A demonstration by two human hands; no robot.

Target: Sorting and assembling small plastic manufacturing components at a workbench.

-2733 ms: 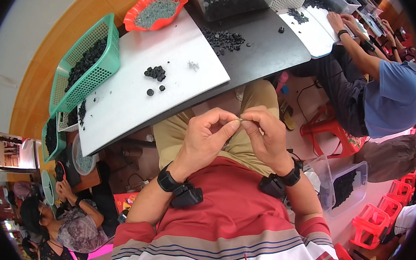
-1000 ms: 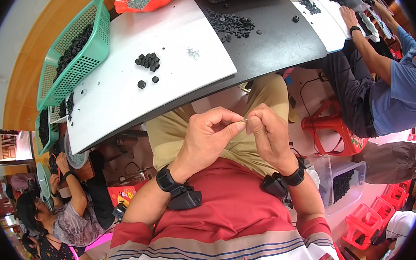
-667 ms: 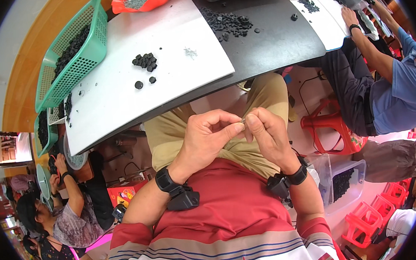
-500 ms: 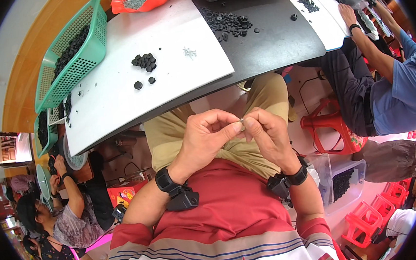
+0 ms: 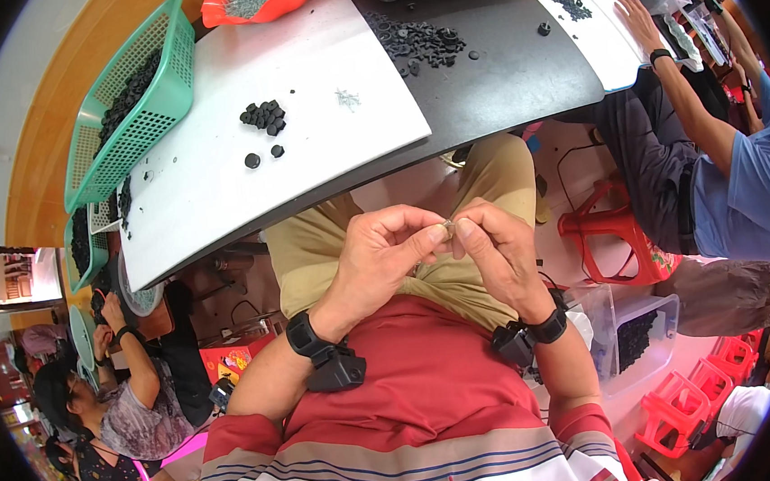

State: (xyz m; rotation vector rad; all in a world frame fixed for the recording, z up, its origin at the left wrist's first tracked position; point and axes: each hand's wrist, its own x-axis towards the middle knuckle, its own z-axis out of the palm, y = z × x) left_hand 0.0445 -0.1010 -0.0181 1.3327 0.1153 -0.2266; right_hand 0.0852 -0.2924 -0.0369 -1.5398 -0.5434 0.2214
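Above my lap, just off the table's near edge, my left hand (image 5: 396,247) and my right hand (image 5: 496,248) meet thumb to thumb. Both are closed in a pinch around a tiny shiny metal piece (image 5: 447,226), mostly hidden by the fingertips; its exact kind cannot be made out. On the white board (image 5: 341,144) ahead lie a small cluster of black plastic parts (image 5: 264,117), two single black round parts (image 5: 252,160) nearer me, and a little pile of thin silvery pieces (image 5: 348,99).
Far left stands a green basket (image 5: 176,94) of black parts. A red bowl (image 5: 215,8) of small grey pieces sits at the back. More black parts (image 5: 419,43) lie on the dark tabletop (image 5: 516,72). Co-workers sit left and right; a red stool (image 5: 592,224) stands at right.
My hands stay nearly in place, with slightly more of the metal piece showing between the fingertips. At right, a co-worker's hand has shifted up along the white surface.
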